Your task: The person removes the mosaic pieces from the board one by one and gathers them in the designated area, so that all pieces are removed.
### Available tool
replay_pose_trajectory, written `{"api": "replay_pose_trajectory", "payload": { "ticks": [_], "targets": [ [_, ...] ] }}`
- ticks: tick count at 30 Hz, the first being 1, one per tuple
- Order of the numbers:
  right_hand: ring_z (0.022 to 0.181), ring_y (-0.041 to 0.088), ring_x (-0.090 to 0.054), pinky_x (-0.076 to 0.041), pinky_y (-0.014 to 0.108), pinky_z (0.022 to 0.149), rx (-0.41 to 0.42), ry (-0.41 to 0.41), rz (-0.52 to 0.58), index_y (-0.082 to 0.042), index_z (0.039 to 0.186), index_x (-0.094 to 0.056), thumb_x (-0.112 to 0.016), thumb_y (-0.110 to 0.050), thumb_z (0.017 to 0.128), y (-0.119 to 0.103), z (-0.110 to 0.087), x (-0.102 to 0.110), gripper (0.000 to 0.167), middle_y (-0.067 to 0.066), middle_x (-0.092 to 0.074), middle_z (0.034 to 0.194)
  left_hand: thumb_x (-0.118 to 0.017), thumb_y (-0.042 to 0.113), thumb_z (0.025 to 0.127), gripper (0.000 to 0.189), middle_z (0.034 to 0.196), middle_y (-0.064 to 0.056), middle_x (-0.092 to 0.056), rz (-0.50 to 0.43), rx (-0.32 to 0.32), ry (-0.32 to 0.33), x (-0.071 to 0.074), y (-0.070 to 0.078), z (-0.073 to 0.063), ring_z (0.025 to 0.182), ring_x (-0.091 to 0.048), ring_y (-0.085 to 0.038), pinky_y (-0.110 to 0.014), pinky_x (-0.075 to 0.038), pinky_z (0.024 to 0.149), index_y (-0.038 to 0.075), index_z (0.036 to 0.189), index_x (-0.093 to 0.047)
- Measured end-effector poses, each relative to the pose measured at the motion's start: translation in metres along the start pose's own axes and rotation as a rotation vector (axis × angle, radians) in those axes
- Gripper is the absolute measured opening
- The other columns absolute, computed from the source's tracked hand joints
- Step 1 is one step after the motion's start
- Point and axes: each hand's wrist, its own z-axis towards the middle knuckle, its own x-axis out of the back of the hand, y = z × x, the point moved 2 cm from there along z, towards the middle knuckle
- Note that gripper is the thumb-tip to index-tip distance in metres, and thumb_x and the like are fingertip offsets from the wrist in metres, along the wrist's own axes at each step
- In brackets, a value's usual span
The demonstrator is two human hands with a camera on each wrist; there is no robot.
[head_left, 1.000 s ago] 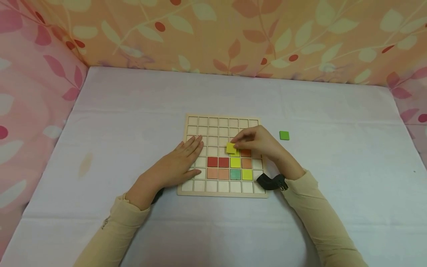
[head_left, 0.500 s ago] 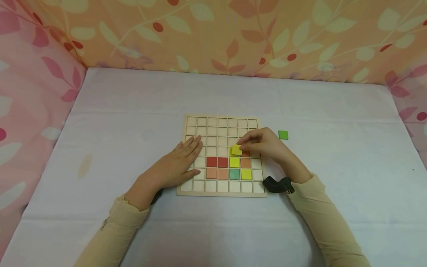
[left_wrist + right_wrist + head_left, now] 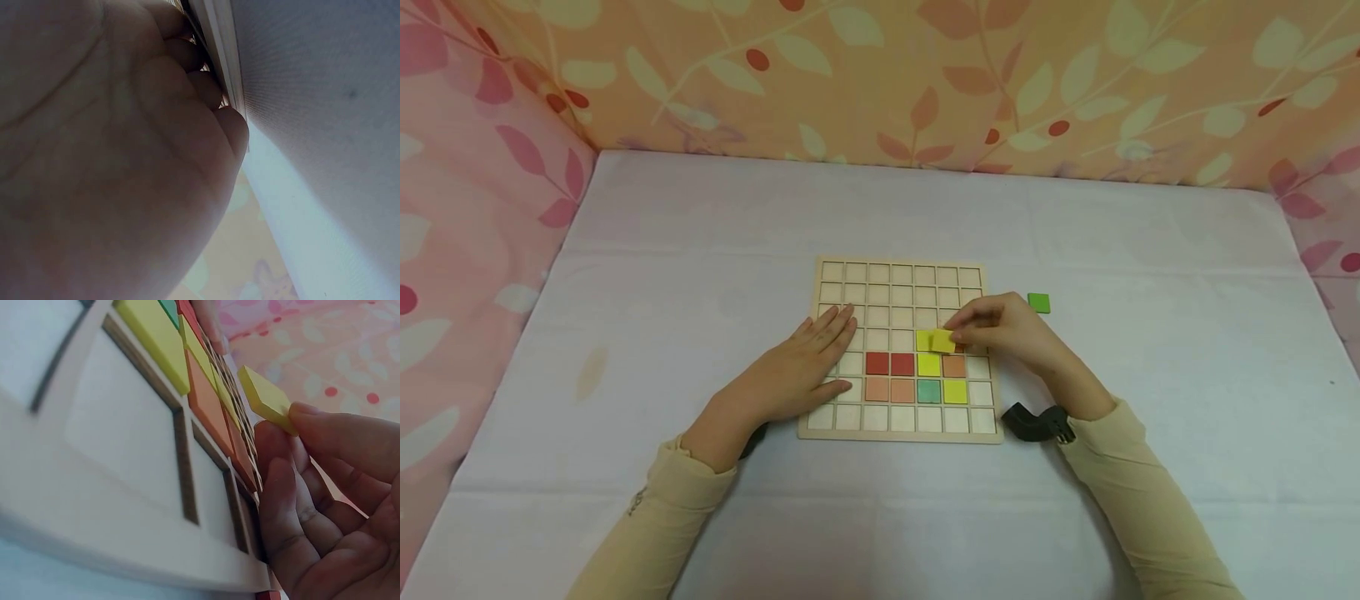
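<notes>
A wooden grid board (image 3: 900, 437) lies on the white cloth. My left hand (image 3: 793, 367) rests on its left side with straight fingers; in the left wrist view the fingertips (image 3: 232, 128) meet the board's edge. Between thumb and fingers my right hand (image 3: 1011, 333) pinches a yellow square tile (image 3: 943, 341), held tilted above the board in the right wrist view. Below it, another yellow tile (image 3: 923, 340) and an orange tile (image 3: 960, 347) sit in cells, partly covered. Nearer me are red tiles (image 3: 877, 363), salmon tiles (image 3: 877, 389), a teal tile (image 3: 928, 391) and more yellow ones (image 3: 955, 392).
One loose green tile (image 3: 1038, 302) lies on the white tablecloth (image 3: 1150, 333), right of the board and just beyond my right hand. Floral cloth walls (image 3: 880, 83) stand at the back and sides. A black strap piece (image 3: 1037, 422) hangs at my right wrist.
My right hand has moved right and slightly toward me with the yellow tile, uncovering more of the yellow tile in the cell beneath. The left hand stays in place.
</notes>
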Motion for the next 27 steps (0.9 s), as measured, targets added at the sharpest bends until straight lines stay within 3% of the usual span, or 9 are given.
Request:
{"api": "replay_pose_trajectory", "payload": {
  "ticks": [8,27],
  "targets": [
    [0.071,0.013,-0.064,-0.053,0.024,0.064,-0.042,0.01,0.0,0.006,0.097,-0.069,-0.07,-0.002,0.083,0.003,-0.006,0.002,0.016,0.011,-0.07,0.084,-0.052,0.034,0.097,0.076,0.157,-0.015,0.0,0.003,0.002,-0.007,0.0,0.0,0.001,0.143,0.002,-0.027,-0.045,-0.007,0.115,-0.002,0.149,-0.01],
    [0.072,0.013,-0.06,-0.05,0.022,0.063,-0.03,0.031,-0.014,0.004,0.097,-0.07,-0.072,-0.004,0.082,0.005,-0.012,0.006,0.017,0.01,-0.069,0.087,-0.052,0.035,0.097,0.076,0.157,-0.014,0.002,0.009,0.004,-0.011,0.001,0.001,0.001,0.143,0.003,-0.027,-0.044,-0.006,0.115,-0.002,0.149,-0.01]
  ]
}}
